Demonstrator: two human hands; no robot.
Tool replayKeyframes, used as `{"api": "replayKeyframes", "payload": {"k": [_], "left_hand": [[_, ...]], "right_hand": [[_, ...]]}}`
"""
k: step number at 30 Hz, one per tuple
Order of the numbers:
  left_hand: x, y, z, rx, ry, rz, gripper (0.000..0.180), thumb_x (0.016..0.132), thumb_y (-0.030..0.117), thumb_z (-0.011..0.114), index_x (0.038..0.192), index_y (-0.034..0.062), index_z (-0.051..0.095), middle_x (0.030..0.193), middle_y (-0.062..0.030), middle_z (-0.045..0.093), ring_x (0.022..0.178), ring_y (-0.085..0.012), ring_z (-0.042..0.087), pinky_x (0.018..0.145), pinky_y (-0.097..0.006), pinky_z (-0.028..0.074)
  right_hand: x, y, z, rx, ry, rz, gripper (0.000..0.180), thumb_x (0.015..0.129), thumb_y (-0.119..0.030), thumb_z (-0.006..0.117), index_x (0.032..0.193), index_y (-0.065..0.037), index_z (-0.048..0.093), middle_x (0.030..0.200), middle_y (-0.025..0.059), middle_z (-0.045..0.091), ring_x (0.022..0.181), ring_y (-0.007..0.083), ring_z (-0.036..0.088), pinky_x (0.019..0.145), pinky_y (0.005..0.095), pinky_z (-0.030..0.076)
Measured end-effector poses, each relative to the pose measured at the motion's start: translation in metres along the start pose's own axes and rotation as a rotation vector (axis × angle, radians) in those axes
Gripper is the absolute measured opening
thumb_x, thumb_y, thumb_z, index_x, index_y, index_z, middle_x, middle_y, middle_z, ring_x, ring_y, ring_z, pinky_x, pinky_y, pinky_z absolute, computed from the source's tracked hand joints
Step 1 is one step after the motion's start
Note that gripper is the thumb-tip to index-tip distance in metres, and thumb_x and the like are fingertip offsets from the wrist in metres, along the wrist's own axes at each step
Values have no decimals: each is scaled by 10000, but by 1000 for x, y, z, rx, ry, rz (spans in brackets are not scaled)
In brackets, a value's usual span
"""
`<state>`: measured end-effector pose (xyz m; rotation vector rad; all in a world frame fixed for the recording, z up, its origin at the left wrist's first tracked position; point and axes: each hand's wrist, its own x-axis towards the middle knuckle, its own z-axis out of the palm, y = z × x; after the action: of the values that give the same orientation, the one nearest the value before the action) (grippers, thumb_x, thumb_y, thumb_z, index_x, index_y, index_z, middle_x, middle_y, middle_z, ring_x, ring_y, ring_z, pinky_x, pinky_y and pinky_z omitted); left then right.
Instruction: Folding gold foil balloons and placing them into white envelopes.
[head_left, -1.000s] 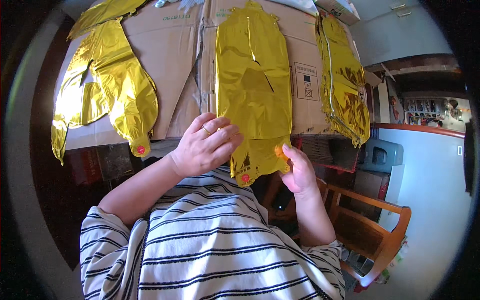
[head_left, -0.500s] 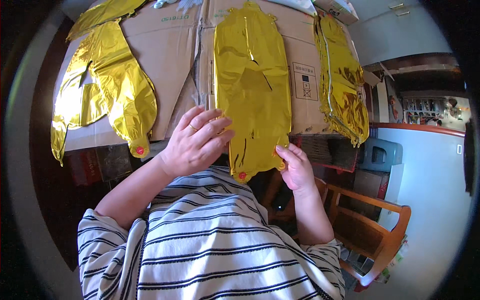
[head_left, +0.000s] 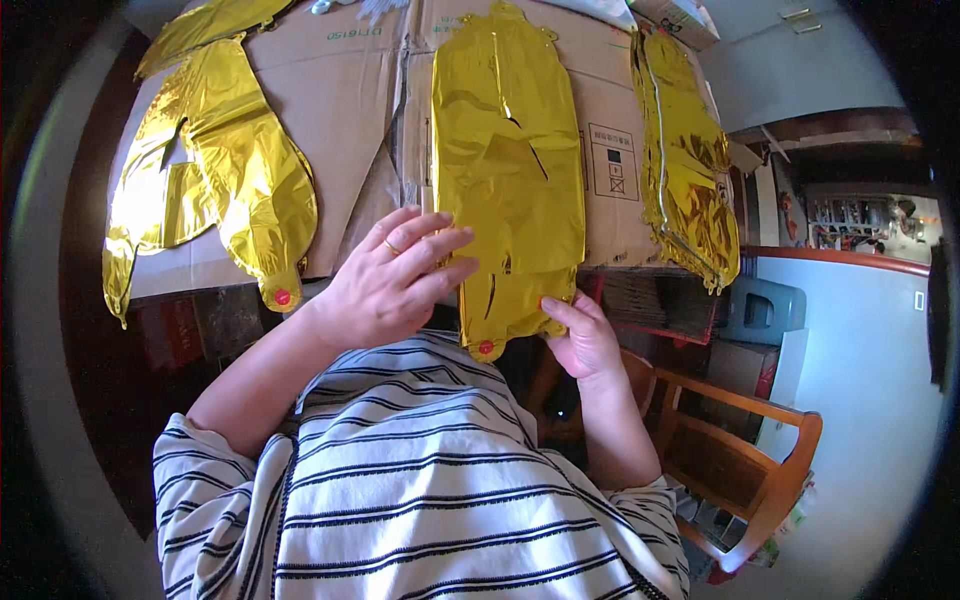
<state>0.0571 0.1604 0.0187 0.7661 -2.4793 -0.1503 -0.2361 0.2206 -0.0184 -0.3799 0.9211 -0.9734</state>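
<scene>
A flat gold foil balloon (head_left: 510,180) lies lengthwise in front of me, its near end hanging past the cardboard's front edge. At its lower right corner my right hand (head_left: 585,335) pinches the foil, thumb on top and the other fingers underneath. My left hand (head_left: 395,275) rests at the balloon's left edge with its fingers apart and bent a little, the fingertips over the foil; whether they touch it I cannot tell. A round red sticker (head_left: 486,347) marks the tab at the balloon's lower left.
Cardboard (head_left: 345,90) covers the table. Another gold foil balloon (head_left: 240,170) lies to the left, with more gold foil (head_left: 210,35) behind it. Folded gold foil (head_left: 685,150) lies at the right. A wooden chair (head_left: 740,450) and a blue-grey plastic stool (head_left: 760,310) stand at right.
My right hand has shifted slightly left and down along the balloon's near end, its thumb now farther onto the foil. My left hand has moved a little to the right.
</scene>
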Motion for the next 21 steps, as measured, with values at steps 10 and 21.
{"api": "replayKeyframes", "payload": {"k": [10, 21], "left_hand": [[4, 1, 15, 88, -2, 9, 472, 828, 157, 632, 1291, 68, 614, 1361, -116, 577, 1287, -297, 543, 1074, -479, 429], [2, 0, 18, 108, 34, 14, 520, 759, 177, 699, 1263, 65, 637, 1328, -114, 602, 1269, -300, 560, 1054, -469, 454]], "right_hand": [[4, 4, 6, 40, -30, 8, 406, 879, -31, 690, 1279, -21, 625, 1252, 75, 674, 1159, 208, 625, 1050, 379, 448], [3, 9, -3, -10, 2, -16, 321, 849, -9, 712, 1167, -41, 692, 1139, 50, 719, 1048, 172, 666, 970, 344, 493]]}}
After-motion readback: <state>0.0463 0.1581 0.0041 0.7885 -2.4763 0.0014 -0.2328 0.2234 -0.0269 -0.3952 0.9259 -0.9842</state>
